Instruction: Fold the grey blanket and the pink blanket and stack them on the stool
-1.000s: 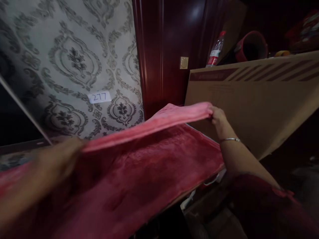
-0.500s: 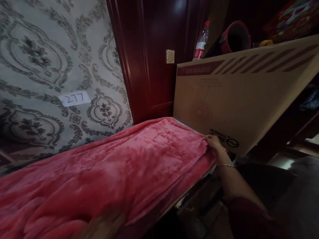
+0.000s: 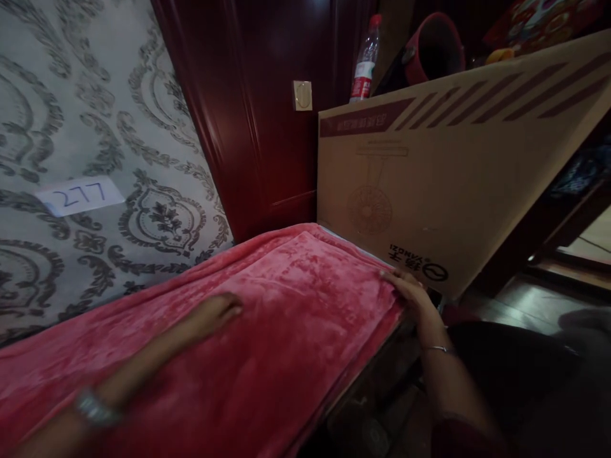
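Note:
A pink plush blanket [image 3: 286, 305] lies spread over a long flat surface, with its folded edges running along the near right side. My left hand [image 3: 217, 313], below a wristwatch, is over the middle of the blanket. It is slightly blurred, its fingers stretched forward and nothing visible in them. Whether it presses on the cloth I cannot tell. At the far right corner, my right hand [image 3: 405, 285], with a thin bracelet at its wrist, is closed around the blanket's edge. Some of its fingers are hidden.
A big cardboard box [image 3: 429, 172] stands against the blanket's far end. Above its top edge are a plastic bottle [image 3: 365, 63] and a red round container [image 3: 436, 48]. Patterned wallpaper [image 3: 157, 213] and a dark red door panel [image 3: 267, 127] border the far side.
My left hand has moved forward from the near edge onto the blanket's middle, where the cloth now lies smoother. My right hand stays at the far corner. The view has turned right.

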`<state>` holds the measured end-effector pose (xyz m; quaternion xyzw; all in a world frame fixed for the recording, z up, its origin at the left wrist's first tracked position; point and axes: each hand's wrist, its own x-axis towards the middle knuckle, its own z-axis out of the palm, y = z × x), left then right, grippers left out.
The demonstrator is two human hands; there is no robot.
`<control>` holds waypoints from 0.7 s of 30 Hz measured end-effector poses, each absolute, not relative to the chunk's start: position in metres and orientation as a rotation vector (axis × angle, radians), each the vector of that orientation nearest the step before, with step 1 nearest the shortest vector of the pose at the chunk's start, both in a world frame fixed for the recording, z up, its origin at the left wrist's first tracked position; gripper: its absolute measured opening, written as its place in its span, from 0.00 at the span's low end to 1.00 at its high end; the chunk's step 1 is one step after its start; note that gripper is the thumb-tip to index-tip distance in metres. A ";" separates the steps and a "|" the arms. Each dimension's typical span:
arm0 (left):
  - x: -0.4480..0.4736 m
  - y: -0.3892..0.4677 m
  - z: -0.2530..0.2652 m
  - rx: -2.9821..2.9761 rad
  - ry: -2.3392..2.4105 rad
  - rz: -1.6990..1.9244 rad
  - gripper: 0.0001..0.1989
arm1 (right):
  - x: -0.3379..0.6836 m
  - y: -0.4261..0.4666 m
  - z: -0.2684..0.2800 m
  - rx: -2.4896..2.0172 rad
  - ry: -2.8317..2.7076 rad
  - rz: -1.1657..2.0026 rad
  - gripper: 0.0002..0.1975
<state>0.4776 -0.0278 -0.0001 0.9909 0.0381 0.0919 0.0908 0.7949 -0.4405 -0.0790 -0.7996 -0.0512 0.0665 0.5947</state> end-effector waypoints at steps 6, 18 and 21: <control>0.615 -0.005 0.020 2.959 0.464 0.137 0.16 | 0.795 -0.442 -0.092 -1.765 -0.190 -0.044 0.17; 0.768 -0.031 -0.009 2.761 0.722 0.151 0.24 | 0.795 -0.445 -0.105 -1.809 -0.261 -0.118 0.26; 0.786 -0.040 -0.014 2.723 0.724 0.150 0.22 | 0.793 -0.446 -0.095 -1.735 -0.267 -0.165 0.24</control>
